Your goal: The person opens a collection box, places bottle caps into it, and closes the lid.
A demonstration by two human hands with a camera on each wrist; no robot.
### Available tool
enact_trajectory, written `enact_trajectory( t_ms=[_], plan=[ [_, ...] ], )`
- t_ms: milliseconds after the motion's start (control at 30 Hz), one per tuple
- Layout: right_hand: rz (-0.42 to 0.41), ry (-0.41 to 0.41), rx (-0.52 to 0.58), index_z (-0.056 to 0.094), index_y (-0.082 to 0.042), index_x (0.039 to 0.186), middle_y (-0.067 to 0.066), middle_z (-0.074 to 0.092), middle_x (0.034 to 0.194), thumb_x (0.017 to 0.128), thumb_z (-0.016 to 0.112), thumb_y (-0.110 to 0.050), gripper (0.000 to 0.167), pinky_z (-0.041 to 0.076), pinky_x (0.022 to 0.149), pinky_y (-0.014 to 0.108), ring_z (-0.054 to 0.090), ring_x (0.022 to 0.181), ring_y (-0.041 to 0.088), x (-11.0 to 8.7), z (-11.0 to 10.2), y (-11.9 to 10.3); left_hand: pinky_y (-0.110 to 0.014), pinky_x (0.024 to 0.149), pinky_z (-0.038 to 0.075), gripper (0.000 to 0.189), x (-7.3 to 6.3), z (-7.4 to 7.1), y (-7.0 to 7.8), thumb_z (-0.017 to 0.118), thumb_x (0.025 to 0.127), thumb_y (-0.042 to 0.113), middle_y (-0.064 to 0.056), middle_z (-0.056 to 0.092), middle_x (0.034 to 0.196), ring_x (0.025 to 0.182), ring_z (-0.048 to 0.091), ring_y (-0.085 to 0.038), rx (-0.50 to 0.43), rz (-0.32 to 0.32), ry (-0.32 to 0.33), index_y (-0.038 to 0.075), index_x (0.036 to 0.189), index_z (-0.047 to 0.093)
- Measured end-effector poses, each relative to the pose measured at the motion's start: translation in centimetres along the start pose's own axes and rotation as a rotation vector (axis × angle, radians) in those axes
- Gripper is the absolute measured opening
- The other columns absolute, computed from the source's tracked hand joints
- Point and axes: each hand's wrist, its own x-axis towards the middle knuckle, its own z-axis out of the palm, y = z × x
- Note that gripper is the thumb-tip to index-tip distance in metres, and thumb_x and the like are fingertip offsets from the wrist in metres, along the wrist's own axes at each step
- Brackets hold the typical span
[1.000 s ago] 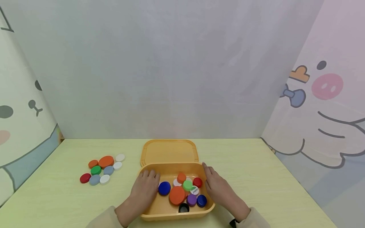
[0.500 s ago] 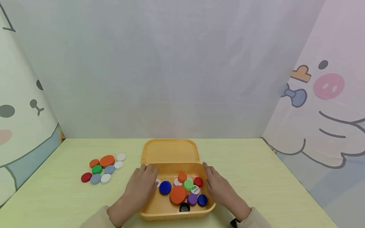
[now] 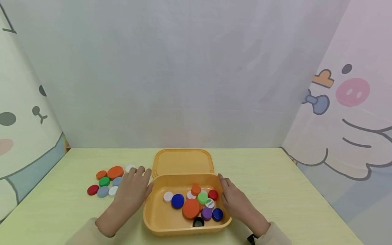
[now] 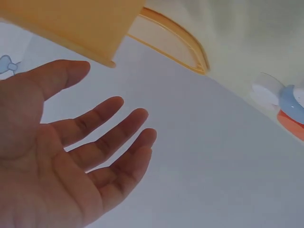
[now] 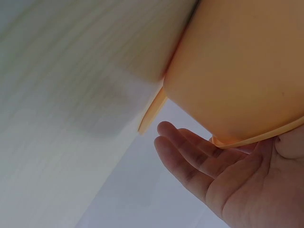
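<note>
A yellow-orange plastic box [image 3: 171, 223] holds several bottle caps of mixed colours, among them a large orange cap [image 3: 191, 208], a dark blue cap [image 3: 177, 201] and a white cap [image 3: 168, 197]. My left hand [image 3: 131, 190] is in the air just left of the box, fingers loosely spread with nothing in them; its palm [image 4: 61, 175] shows in the left wrist view. At the box's right wall, my right hand [image 3: 237, 200] holds the rim, thumb side over the inside and fingers [image 5: 185, 166] outside. The thumb's tip is hidden in the right wrist view.
Behind the box lies its flat yellow-orange lid [image 3: 183, 161]. More loose caps lie on the table at left, including a large orange cap [image 3: 115, 173], a green cap [image 3: 104, 181] and a red cap [image 3: 93, 190]; my left hand partly covers some. A pale wall [image 3: 183, 85] closes the back.
My left hand has come out of the box's left side and moved left towards the loose caps, uncovering a white cap inside the box. My right hand has stayed at the right rim.
</note>
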Motion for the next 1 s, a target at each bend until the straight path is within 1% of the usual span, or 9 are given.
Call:
enact_trajectory(
  t_ms=[67, 133, 233, 367, 467, 567, 700, 800, 1000],
  plan=[
    [-0.003, 0.002, -0.002, 0.03, 0.001, 0.139, 0.015, 0.049, 0.127, 0.092, 0.046, -0.009, 0.051, 0.047, 0.09, 0.043, 0.052, 0.115, 0.028, 0.0, 0.0, 0.0, -0.043, 0.073, 0.05, 0.04, -0.1, 0.0, -0.7, 0.07, 0.078, 0.029, -0.014, 0.056, 0.095, 0.086, 0.052, -0.032, -0.003, -0.025, -0.01, 0.002, 0.104, 0.057],
    [-0.003, 0.003, -0.001, 0.031, 0.001, 0.139, 0.015, 0.049, 0.127, 0.092, 0.046, -0.009, 0.051, 0.047, 0.09, 0.043, 0.052, 0.115, 0.028, 0.0, 0.0, -0.1, -0.043, 0.071, 0.051, 0.04, -0.3, 0.2, -1.5, 0.071, 0.077, 0.029, -0.015, 0.056, 0.093, 0.085, 0.051, -0.033, -0.008, -0.043, -0.009, 0.001, 0.103, 0.056],
    [-0.002, 0.005, 0.002, 0.031, 0.001, 0.139, 0.015, 0.049, 0.126, 0.092, 0.046, -0.009, 0.051, 0.047, 0.089, 0.043, 0.053, 0.114, 0.028, 0.0, 0.0, -0.1, -0.042, 0.065, 0.05, 0.04, -0.6, 0.7, -2.7, 0.073, 0.075, 0.027, -0.016, 0.054, 0.088, 0.08, 0.051, -0.033, -0.012, -0.061, 0.017, 0.0, 0.1, 0.056],
    [0.0, 0.005, 0.002, 0.031, 0.001, 0.139, 0.015, 0.049, 0.126, 0.092, 0.046, -0.009, 0.051, 0.047, 0.089, 0.043, 0.053, 0.114, 0.028, 0.0, -0.1, -0.1, -0.041, 0.059, 0.048, 0.04, -1.1, 1.5, -4.2, 0.075, 0.072, 0.026, -0.016, 0.053, 0.081, 0.073, 0.051, -0.033, 0.016, -0.059, 0.063, -0.001, 0.095, 0.055],
    [0.002, 0.0, -0.002, 0.031, 0.001, 0.139, 0.015, 0.049, 0.126, 0.092, 0.046, -0.009, 0.051, 0.047, 0.089, 0.043, 0.053, 0.114, 0.029, 0.0, -0.1, -0.1, -0.041, 0.057, 0.046, 0.041, -1.7, 2.1, -5.3, 0.075, 0.071, 0.026, -0.016, 0.052, 0.077, 0.07, 0.05, -0.033, 0.053, -0.061, 0.065, -0.001, 0.094, 0.055],
    [0.007, -0.004, -0.004, 0.03, 0.0, 0.14, 0.016, 0.049, 0.127, 0.092, 0.046, -0.01, 0.051, 0.047, 0.089, 0.043, 0.053, 0.114, 0.029, 0.0, -0.1, -0.1, -0.04, 0.054, 0.043, 0.041, -2.2, 2.7, -6.2, 0.076, 0.07, 0.027, -0.015, 0.051, 0.074, 0.068, 0.049, -0.033, 0.066, -0.072, 0.058, -0.001, 0.091, 0.055],
    [0.017, -0.009, 0.0, 0.029, 0.0, 0.14, 0.016, 0.048, 0.128, 0.092, 0.046, -0.01, 0.052, 0.047, 0.089, 0.043, 0.052, 0.115, 0.029, -0.1, -0.1, -0.1, -0.041, 0.052, 0.043, 0.042, -2.8, 3.2, -7.1, 0.077, 0.068, 0.029, -0.016, 0.051, 0.073, 0.069, 0.05, -0.035, 0.067, -0.088, 0.052, -0.001, 0.087, 0.055],
    [0.021, -0.016, 0.003, 0.029, 0.0, 0.14, 0.015, 0.048, 0.129, 0.092, 0.045, -0.01, 0.052, 0.047, 0.09, 0.044, 0.051, 0.116, 0.029, 0.0, -0.2, -0.1, -0.041, 0.05, 0.044, 0.044, -3.2, 3.4, -7.7, 0.079, 0.066, 0.03, -0.016, 0.05, 0.071, 0.066, 0.051, -0.035, 0.081, -0.084, 0.047, -0.001, 0.086, 0.056],
    [0.023, -0.022, 0.009, 0.029, 0.0, 0.14, 0.015, 0.048, 0.129, 0.092, 0.045, -0.01, 0.052, 0.047, 0.09, 0.044, 0.051, 0.116, 0.029, 0.0, -0.2, -0.2, -0.043, 0.052, 0.045, 0.045, -3.7, 3.9, -8.3, 0.08, 0.065, 0.03, -0.017, 0.05, 0.073, 0.066, 0.051, -0.035, 0.078, -0.092, 0.026, -0.001, 0.089, 0.058]
  ],
)
